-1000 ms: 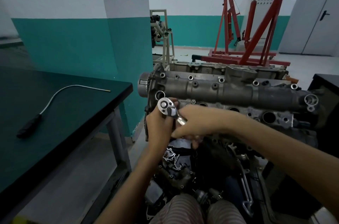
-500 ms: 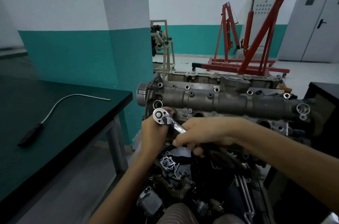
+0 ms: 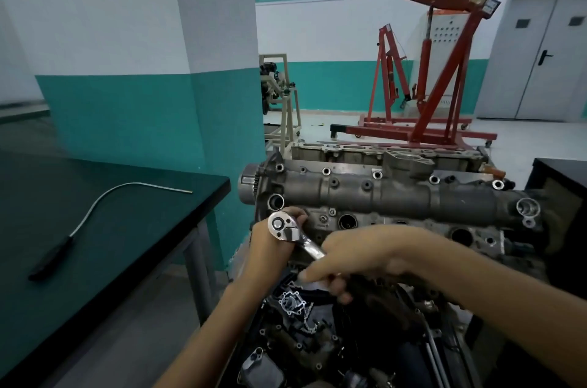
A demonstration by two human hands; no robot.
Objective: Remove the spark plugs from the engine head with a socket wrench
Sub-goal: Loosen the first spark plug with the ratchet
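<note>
A grey engine head (image 3: 381, 194) stands before me with several round plug wells along its front. A chrome socket wrench (image 3: 286, 228) sits at the leftmost end of the head, its round ratchet head facing me. My left hand (image 3: 270, 244) grips under and around the ratchet head, fingers curled behind it. My right hand (image 3: 352, 257) holds the wrench's dark handle, fingers wrapped around it. The socket and any spark plug are hidden behind my left hand.
A dark green table (image 3: 95, 228) stands at left with a flexible pick-up tool (image 3: 79, 228) lying on it. Loose engine parts and a chain (image 3: 295, 311) lie below my hands. Behind the engine stand a red hoist (image 3: 428, 95) and a teal-and-white pillar (image 3: 216, 70).
The camera has tilted up, so engine and hands sit lower in view. Both hands keep their grip on the wrench; the handle has swung slightly.
</note>
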